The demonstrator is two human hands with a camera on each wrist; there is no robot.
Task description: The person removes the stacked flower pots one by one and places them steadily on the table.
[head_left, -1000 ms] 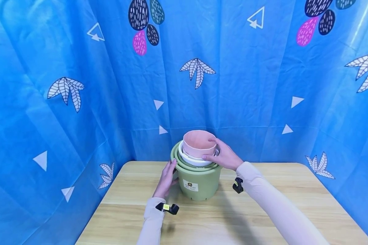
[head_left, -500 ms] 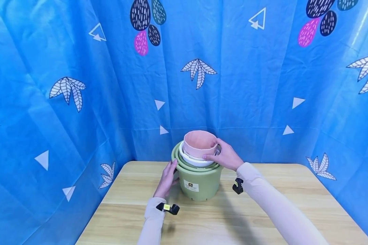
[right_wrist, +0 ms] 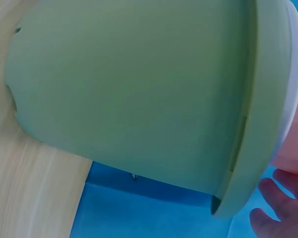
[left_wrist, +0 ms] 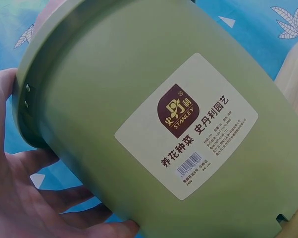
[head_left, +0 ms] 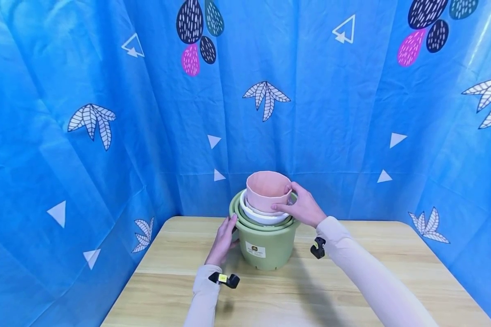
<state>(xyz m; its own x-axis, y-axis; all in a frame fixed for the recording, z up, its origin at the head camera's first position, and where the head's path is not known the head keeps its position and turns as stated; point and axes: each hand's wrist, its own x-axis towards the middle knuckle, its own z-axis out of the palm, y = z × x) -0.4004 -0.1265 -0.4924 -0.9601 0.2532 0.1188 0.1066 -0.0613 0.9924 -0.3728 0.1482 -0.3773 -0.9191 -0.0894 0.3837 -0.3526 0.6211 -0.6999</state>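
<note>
A stack of nested flowerpots stands on the wooden table. Outermost is a green flowerpot (head_left: 276, 247) with a white label, also large in the left wrist view. Inside it show a second green rim and a white flowerpot (head_left: 266, 219). On top sits a pink flowerpot (head_left: 263, 204), its lower part hidden inside the white one. My right hand (head_left: 304, 209) pinches the pink pot's right rim, thumb outside and fingertips inside. My left hand (head_left: 222, 240) grips the outer green pot's left rim; in the left wrist view the thumb is on the rim, fingers under it along the wall.
The light wooden table (head_left: 352, 272) extends around the stack. A blue patterned curtain (head_left: 327, 136) hangs close behind it and along both sides. Each sleeve carries a small black wrist device, such as the left one (head_left: 225, 278).
The pink flowerpot has risen slightly relative to the white and green ones, with my right hand still on its rim. My left hand stays in place. The head view has tilted a little.
</note>
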